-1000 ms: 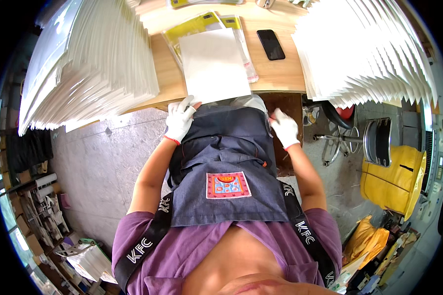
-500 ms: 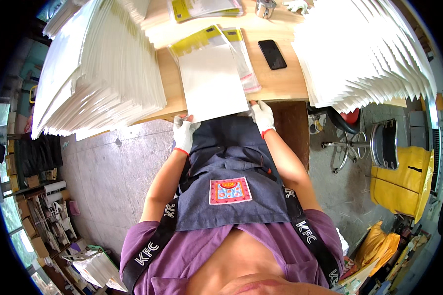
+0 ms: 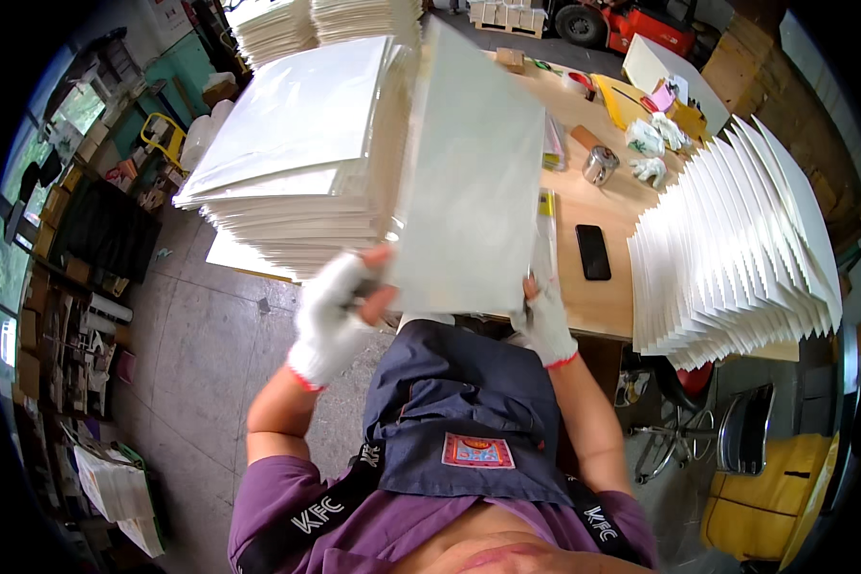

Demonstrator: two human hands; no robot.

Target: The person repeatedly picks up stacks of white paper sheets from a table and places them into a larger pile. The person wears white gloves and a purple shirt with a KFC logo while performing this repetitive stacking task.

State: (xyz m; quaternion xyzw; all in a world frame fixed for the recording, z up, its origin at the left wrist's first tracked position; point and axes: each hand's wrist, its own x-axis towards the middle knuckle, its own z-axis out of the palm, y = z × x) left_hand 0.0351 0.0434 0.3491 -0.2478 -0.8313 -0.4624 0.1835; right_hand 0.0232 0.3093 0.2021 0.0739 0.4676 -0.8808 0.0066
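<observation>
A large pale sheet (image 3: 474,182), blurred by motion, stands raised and tilted in front of me, with a see-through margin along its left edge. My right hand (image 3: 547,323), in a white fingerless glove with red trim, is closed on its lower right corner. Beside the lower left edge is my left hand (image 3: 333,311), gloved the same way and somewhat smeared. Its thumb and finger are apart, with nothing visible between them. Behind the raised sheet, yellow-topped clear plastic bags (image 3: 546,215) show only at their right edge.
A tall stack of white sheets in clear sleeves (image 3: 287,115) stands left; fanned white sheets (image 3: 727,249) rise at right. On the wooden table (image 3: 584,311) lie a black phone (image 3: 592,253), a metal tin (image 3: 600,165) and spare gloves (image 3: 649,170). A swivel chair (image 3: 744,430) stands lower right.
The white sheet has gone from lying on the bags to being lifted upright. My left hand has moved off its lower corner, out to the left. The view has tilted toward the table's far side.
</observation>
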